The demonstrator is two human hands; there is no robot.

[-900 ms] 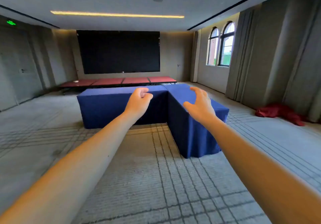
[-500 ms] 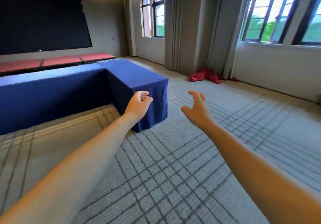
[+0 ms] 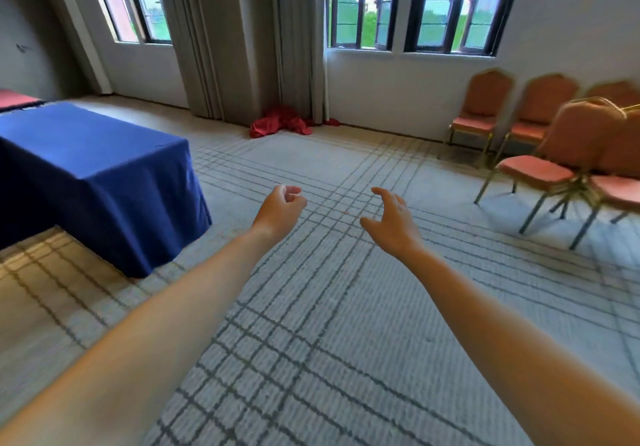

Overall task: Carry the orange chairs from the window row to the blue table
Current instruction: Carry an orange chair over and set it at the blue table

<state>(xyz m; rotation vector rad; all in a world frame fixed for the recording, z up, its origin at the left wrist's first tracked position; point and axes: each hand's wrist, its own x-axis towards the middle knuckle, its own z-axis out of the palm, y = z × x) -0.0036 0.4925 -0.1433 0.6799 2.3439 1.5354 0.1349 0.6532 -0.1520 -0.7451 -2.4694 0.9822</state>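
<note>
1. Fingers (image 3: 290,192) of our left hand (image 3: 280,211) are curled in twd the palm, thumb alongside, w/ nothing in them.
2. Fingers (image 3: 382,193) of our right hand (image 3: 393,222) are spread apart, slightly bent, also w/ nothing in them. The 2 hands are side by side, not touching.
3. Both bare forearms reach fwd over the grid-pattern carpet (image 3: 311,324).
4. The orange chairs (image 3: 485,106) are at far R: three stand against the wall (image 3: 398,92) under the window (image 3: 412,5), and approx. two more sit nearer us on the carpet, blurred at the frame edge. All are well apart from both hands.
5. The blue table (image 3: 97,168) is at L, draped to the floor and well apart from the chairs.
6. A red cloth (image 3: 282,125) lies heaped at the foot of the curtains (image 3: 225,47).
</note>
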